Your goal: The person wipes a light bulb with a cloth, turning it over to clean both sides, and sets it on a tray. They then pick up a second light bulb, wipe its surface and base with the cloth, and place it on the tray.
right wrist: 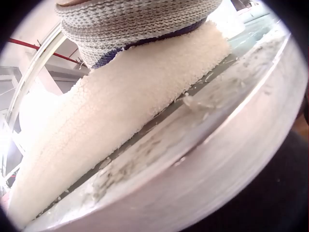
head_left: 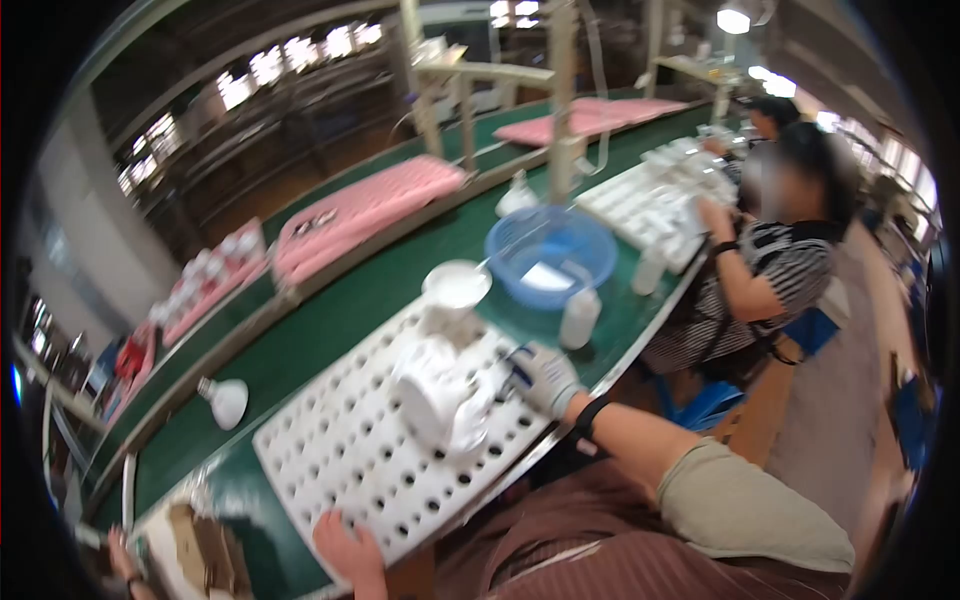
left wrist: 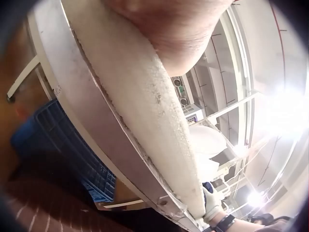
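A white foam board (head_left: 330, 440) with rows of round holes lies along the near side of the green work surface. My bare left hand (head_left: 348, 545) rests at its near left edge, fingers extended over the top. In the left wrist view, the heel of that hand (left wrist: 169, 34) overlaps the foam edge. My right hand (head_left: 545, 378), in a white knit glove with dark blue finger areas, rests on the board's right end. Its glove cuff (right wrist: 140, 29) sits over the foam in the right wrist view. Between the hands, blurred white pieces (head_left: 435, 395) are heaped on the board.
Beyond the board stand a white bowl (head_left: 457, 285), a blue basin (head_left: 550, 255) and a white bottle (head_left: 580, 318). A white bulb-shaped piece (head_left: 228, 402) lies at left. Pink foam trays (head_left: 365, 210) line the back. Another person (head_left: 790, 240) sits at right beside a filled white tray (head_left: 620, 205).
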